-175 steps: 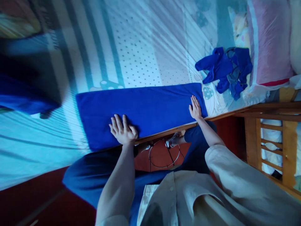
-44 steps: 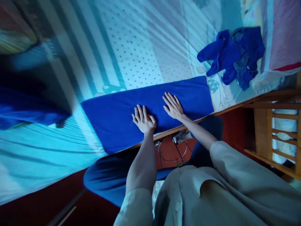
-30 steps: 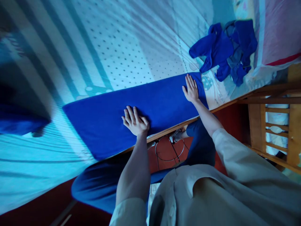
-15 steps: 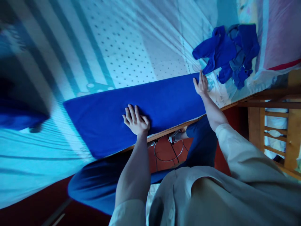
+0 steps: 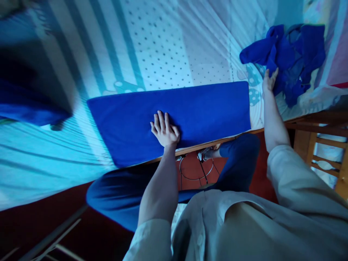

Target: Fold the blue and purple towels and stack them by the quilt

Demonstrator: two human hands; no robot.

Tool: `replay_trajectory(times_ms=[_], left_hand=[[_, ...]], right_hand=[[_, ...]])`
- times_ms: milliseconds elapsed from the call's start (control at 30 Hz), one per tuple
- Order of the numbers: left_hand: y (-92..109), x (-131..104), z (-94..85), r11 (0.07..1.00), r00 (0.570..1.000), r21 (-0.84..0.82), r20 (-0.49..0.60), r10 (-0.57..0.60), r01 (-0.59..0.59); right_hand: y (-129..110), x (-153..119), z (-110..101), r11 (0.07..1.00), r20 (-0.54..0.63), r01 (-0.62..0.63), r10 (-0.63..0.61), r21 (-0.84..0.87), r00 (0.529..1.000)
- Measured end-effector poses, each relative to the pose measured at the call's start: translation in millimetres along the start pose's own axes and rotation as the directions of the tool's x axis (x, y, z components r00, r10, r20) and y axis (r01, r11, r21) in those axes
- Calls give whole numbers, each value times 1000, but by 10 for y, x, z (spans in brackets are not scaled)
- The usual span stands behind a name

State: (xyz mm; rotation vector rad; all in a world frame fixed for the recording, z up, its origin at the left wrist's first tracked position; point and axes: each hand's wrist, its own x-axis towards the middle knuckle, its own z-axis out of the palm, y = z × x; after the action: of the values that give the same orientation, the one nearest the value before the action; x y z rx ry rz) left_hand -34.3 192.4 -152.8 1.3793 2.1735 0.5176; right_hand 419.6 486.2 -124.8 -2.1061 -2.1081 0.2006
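A smooth blue cloth (image 5: 206, 108), long and flat, lies along the near edge of the bed. My left hand (image 5: 165, 129) rests palm down on its middle, fingers spread. Beyond the cloth's right end, my right hand (image 5: 269, 82) reaches to the near left side of a crumpled heap of blue clothes (image 5: 285, 54). Its fingers are apart at the fabric; whether they press on it I cannot tell. Small sleeve-like parts show in the heap, but the exact garments are unclear.
A patterned bedsheet (image 5: 160, 47) with stripes and dots covers the bed. More dark blue fabric (image 5: 29, 105) lies at the far left. A wooden slatted frame (image 5: 327, 143) stands at the right. Below the bed edge are a wire ring stool base (image 5: 197, 178) and the red floor (image 5: 190, 172).
My right hand has left the cloth's right end and moved right to the crumpled clothes. My left hand stays flat on the cloth. The view has shifted slightly left.
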Motion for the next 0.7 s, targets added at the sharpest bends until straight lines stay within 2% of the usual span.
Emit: replay_trajectory(times_ms=[33,67,100,133,200,267,300,333,400,467,533,600,700], left_hand=[[-2,3,2,1000,1000,-1,6,-4,4],[-4,6,4,1000,1000,-2,10,-9,9],[-7,10,5,1000,1000,-2,14,-15,15],[-9,13,6,1000,1000,-4,17,-21,21],[-11,16,4,999,999,-11,28,-30,30],[-12,17,0,999,999,-19,42,-33,34],[-13,17,-1,999,998,-21,46,-35,36],[-15,16,-1,999,998,-19,48,-37,38],[-25,13,3,999,998,-13,49,-40,40],[-42,13,13,999,998,-7,46,-36,36],[-60,17,28,1000,999,5,35,-22,22],[-70,22,40,1000,1000,21,18,1,-1],[-55,19,35,999,1000,19,0,30,-30]], right_hand=[[-109,-163,28,974,-68,-223,225,39,972],[-253,-376,58,918,-116,-386,394,89,912],[-428,-640,89,907,-143,-396,416,145,898],[-628,-950,119,912,-150,-351,386,212,910],[-1080,-1680,174,887,-86,-285,337,362,938],[-1565,-2462,217,799,89,-341,344,495,935],[-1805,-2831,234,720,197,-414,370,556,908],[-2034,-3164,250,621,313,-495,386,608,868],[-2432,-3676,280,363,549,-659,368,658,751],[-2719,-3951,313,112,716,-775,318,622,621],[-2886,-4016,354,-71,792,-815,298,575,533],[-2961,-3946,404,-175,813,-811,308,558,493],[-2997,-3771,486,-227,819,-800,317,555,478]])
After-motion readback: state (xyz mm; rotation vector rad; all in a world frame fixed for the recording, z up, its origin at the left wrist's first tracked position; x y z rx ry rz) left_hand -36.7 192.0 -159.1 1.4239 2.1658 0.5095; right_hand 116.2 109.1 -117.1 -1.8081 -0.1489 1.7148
